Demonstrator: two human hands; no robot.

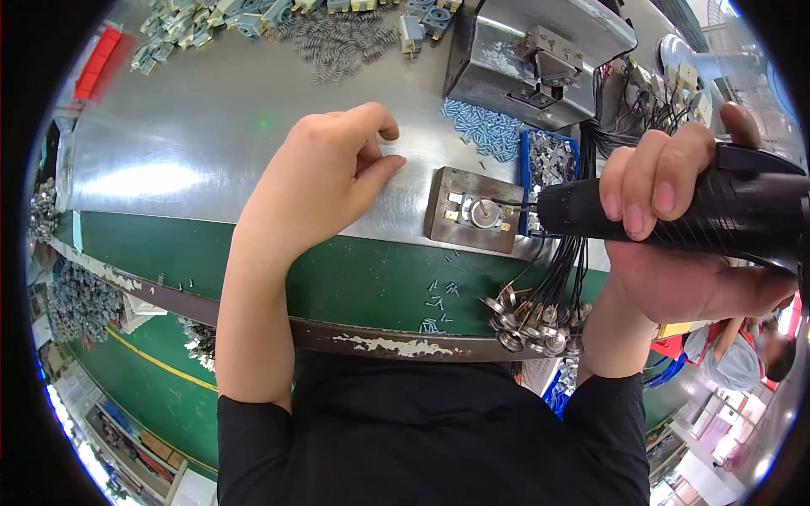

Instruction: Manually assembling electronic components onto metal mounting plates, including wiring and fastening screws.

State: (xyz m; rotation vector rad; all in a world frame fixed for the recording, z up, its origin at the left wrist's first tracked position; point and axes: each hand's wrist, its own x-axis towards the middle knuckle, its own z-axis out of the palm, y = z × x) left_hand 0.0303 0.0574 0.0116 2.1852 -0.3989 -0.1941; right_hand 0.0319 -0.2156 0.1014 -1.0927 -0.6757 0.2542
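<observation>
My right hand [675,282] is wrapped round a black electric screwdriver [730,207], held level above the bench's right side. Its thin bit points left at a small round metal thermostat [484,213], which has brass terminals and sits on a dark steel block [447,229]. From this view I cannot tell whether the bit touches a screw. Left of the block, my left hand [342,156] hovers over the metal bench top with thumb and forefinger apart; nothing shows between them. Its other fingers are partly hidden.
Beyond the block are a blue tray [548,164] of small metal parts, a pile of screws [485,126] and a bent metal housing [523,63]. Springs [337,42] lie farther back. Wired discs [536,320] bunch at the front edge. Another person [730,354] is at far right.
</observation>
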